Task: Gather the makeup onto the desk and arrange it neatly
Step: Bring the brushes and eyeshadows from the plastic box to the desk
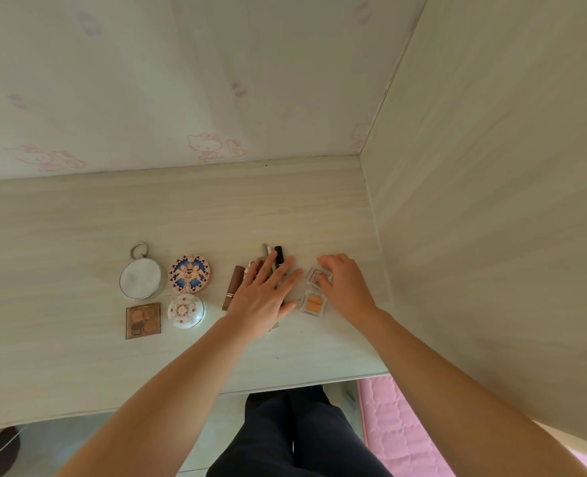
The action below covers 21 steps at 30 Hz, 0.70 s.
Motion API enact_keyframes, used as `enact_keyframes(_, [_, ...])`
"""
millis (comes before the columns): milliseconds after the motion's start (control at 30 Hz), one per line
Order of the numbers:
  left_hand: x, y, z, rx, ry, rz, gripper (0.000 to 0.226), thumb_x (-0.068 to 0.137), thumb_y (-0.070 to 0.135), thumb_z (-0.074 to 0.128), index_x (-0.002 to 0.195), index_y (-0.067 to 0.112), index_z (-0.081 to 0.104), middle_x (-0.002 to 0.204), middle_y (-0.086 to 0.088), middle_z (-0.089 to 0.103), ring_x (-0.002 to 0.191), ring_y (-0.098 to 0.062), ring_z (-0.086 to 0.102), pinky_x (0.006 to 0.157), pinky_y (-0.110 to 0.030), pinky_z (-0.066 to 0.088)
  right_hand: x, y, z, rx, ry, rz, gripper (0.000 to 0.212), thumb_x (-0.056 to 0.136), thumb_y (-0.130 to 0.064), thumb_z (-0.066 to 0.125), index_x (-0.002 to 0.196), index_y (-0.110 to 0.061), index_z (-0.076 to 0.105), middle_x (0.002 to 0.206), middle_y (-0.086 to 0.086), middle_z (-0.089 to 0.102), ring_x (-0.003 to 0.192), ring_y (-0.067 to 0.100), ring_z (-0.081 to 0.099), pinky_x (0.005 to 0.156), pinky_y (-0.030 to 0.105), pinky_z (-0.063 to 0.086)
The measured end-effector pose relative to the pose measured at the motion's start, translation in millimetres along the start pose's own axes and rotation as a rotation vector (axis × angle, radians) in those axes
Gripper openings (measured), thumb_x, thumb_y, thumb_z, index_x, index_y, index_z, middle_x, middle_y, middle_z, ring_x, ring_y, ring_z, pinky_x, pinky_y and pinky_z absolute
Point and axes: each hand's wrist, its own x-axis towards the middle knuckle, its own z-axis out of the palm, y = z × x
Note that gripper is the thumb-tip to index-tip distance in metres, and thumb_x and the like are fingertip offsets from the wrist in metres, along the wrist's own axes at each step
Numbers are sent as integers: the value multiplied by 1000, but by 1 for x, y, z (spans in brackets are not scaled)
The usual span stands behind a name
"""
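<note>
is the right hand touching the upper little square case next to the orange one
Touching. The head view shows the right hand with its fingers curled over the edges of the upper square case.

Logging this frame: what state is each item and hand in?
Round silver compact with ring: lying flat on pale wooden desk.
Round blue-patterned compact: closed, flat.
White domed compact: closed.
Brown square eyeshadow palette: flat.
Brown lipstick tube: capped, lying down.
Bundle of pencils and tubes: side by side under left hand, fingers straight.
Small pink square pan: pinched by right hand.
Small orange square pan: flat, untouched.
</note>
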Motion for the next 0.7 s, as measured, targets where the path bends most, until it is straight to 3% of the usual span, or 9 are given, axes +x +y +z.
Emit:
enact_keyframes(100, [-4,4,-4,-6,-5,2,64,93,54,20,147,22,33,156,-5,25,144,-33,20,114,-53,26,-9,-3,-4,-41,-7,21,37,97,-18,49,133,-11,49,132,6,49,122,21,43,100,28,38])
enact_keyframes(233, [-14,9,-7,16,124,27,60,85,42,62,138,16,49,147,-9,43,137,-33,37,111,-50,23,-28,-6,-11,-117,-2,80,40,97,-16,43,136,-9,42,138,8,44,127,24,38,100,30,37])
enact_keyframes(300, [-22,11,-7,-17,164,24,59,82,34,69,135,14,53,145,-9,46,136,-32,39,110,-51,29,-41,-8,-13,-154,-4,118,39,97,-16,42,135,-7,41,138,9,42,129,24,37,100,31,38])
enact_keyframes(400, [-32,12,-8,-58,182,21,57,82,28,70,134,12,54,144,-8,47,136,-30,40,105,-51,40,-59,-11,-10,-211,12,160,42,98,-19,42,138,-7,37,143,9,38,134,24,32,105,31,35])
enact_keyframes(533, [-43,6,-9,-76,209,72,55,83,27,66,135,11,53,143,-7,49,134,-28,43,104,-48,43,-85,-18,5,-243,56,232,45,99,-20,40,141,-7,32,148,8,32,140,24,25,112,32,30])
enact_keyframes(700, [-56,1,-8,-76,244,175,51,86,25,61,135,12,53,141,-9,51,134,-28,43,107,-47,38,-122,-28,34,-227,188,284,46,93,-15,52,135,0,43,140,15,46,138,32,32,109,45,37])
